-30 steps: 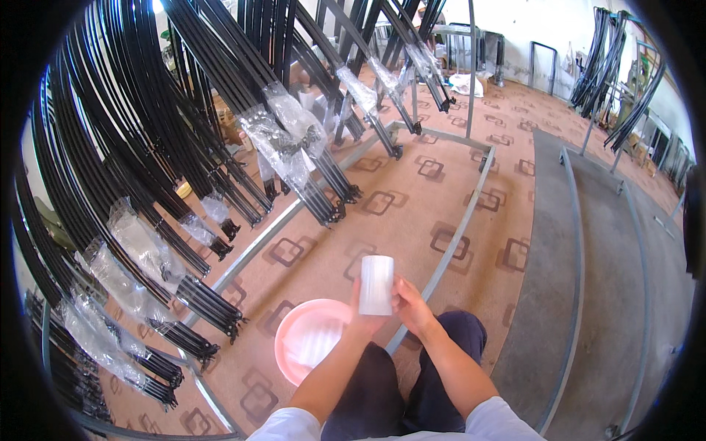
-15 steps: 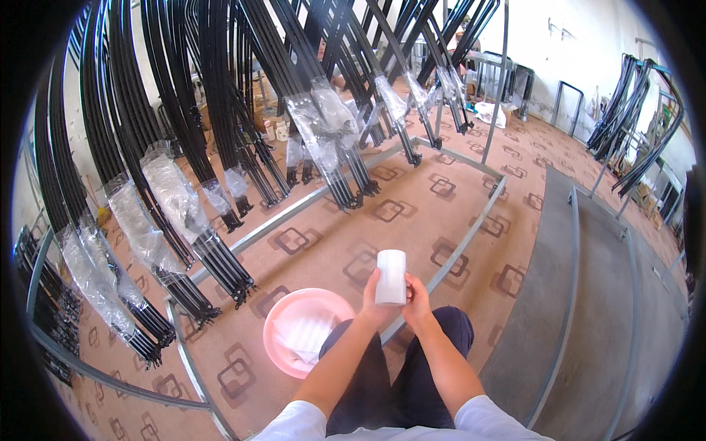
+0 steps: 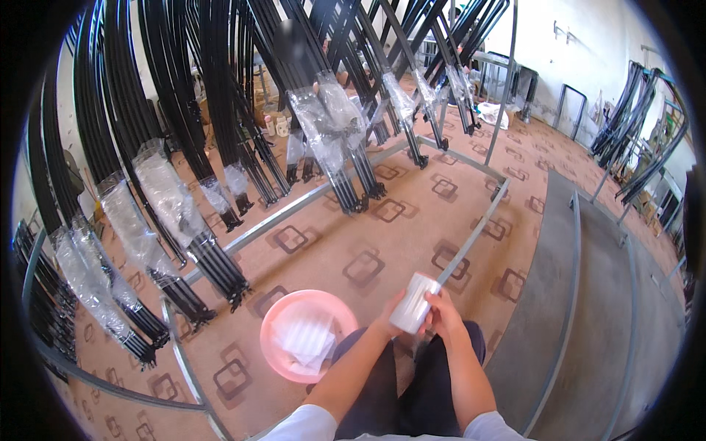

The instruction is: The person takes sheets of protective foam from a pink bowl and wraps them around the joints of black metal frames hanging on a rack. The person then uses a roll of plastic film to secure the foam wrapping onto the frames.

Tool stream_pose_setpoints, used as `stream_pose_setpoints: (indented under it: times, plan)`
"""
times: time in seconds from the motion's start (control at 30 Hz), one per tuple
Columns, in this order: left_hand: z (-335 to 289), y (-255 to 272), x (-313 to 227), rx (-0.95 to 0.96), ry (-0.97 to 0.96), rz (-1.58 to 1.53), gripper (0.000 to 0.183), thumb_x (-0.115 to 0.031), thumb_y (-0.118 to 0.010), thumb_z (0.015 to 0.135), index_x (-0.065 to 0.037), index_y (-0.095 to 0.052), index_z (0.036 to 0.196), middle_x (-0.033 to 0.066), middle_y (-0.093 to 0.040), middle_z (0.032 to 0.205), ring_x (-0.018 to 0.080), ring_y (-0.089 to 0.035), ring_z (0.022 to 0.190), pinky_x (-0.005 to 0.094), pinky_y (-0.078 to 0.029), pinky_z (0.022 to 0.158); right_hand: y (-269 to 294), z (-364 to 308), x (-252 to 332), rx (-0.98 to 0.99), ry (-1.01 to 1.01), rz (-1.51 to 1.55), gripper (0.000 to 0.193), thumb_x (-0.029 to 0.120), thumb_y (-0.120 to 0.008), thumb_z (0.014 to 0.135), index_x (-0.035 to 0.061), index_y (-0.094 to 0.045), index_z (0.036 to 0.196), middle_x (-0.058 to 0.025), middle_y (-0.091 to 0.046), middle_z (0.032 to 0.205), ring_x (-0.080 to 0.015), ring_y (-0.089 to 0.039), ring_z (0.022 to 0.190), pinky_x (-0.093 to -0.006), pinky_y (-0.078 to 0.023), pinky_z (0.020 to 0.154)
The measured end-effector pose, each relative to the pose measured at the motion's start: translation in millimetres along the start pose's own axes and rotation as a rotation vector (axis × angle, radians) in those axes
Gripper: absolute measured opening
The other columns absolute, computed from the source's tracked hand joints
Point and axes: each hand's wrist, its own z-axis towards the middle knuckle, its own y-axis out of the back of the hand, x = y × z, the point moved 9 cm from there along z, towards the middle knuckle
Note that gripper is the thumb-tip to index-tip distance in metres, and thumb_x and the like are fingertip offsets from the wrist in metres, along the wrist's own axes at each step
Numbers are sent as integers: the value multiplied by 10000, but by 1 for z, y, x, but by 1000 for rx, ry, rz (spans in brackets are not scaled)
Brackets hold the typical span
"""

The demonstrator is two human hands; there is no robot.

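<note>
A white roll of clear wrapping film (image 3: pixel 413 302) is held upright in front of me by both hands. My left hand (image 3: pixel 387 315) grips its left side and my right hand (image 3: pixel 443 314) closes on its right side. Just left of the hands, a pink round basin (image 3: pixel 273 329) sits on the patterned floor with folded clear plastic sheets inside. Bundles of long black curved tubes (image 3: pixel 169 206), partly wrapped in clear plastic, hang in rows across the upper left.
Grey metal rack rails (image 3: pixel 471 239) run along the floor ahead and to the left. A grey floor strip (image 3: pixel 596 309) lies to the right. More black frames (image 3: pixel 640 140) lean at the far right by a white wall.
The view has shifted, so the tube bundles now fill more of the left side. The roll has tilted slightly and sits lower in view, still in both hands.
</note>
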Motion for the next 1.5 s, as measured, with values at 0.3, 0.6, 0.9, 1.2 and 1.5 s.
stream_pose_setpoints:
  times: [0.3, 0.6, 0.9, 1.2, 1.5]
  plan:
    - [33, 43, 17, -233, -70, -450, 766, -687, -284, 729, -63, -418, 1151, 168, -519, 977, 299, -579, 707, 402, -467, 479, 95, 77, -86, -85, -186, 322, 674, 435, -570, 682, -59, -434, 1119, -171, -589, 903, -198, -600, 626, -267, -494, 436]
    - [68, 86, 13, -981, 552, 958, 558, -544, -286, 851, -55, -554, 835, 101, -585, 692, 184, -583, 545, 314, -478, 498, 147, 71, -26, -293, 202, 1069, 555, 511, -469, 707, -18, -532, 865, -164, -576, 802, -313, -554, 763, -392, -454, 718]
    - [182, -83, -12, 161, 914, 1547, 284, -295, -488, 793, -21, -554, 766, 118, -584, 705, 259, -540, 613, 379, -420, 583, 160, -65, 262, -333, 252, 1057, 546, 552, -397, 776, 53, -545, 940, -101, -573, 786, -253, -553, 607, -380, -468, 581]
    - [327, -285, -77, -114, 863, 1399, 192, -201, -481, 822, -39, -569, 875, 96, -590, 798, 202, -561, 794, 315, -434, 727, 165, -108, 520, -351, 257, 805, 582, 535, -381, 779, -1, -497, 976, -125, -555, 751, -256, -550, 580, -399, -464, 583]
    - [586, -402, -156, -347, -1, 1407, 162, -84, -542, 799, -6, -536, 941, 83, -586, 901, 156, -554, 849, 264, -415, 769, 188, -1, 758, 391, 499, 479, 769, 560, -680, 581, -42, -440, 995, -151, -513, 884, -296, -550, 807, -462, -455, 760]
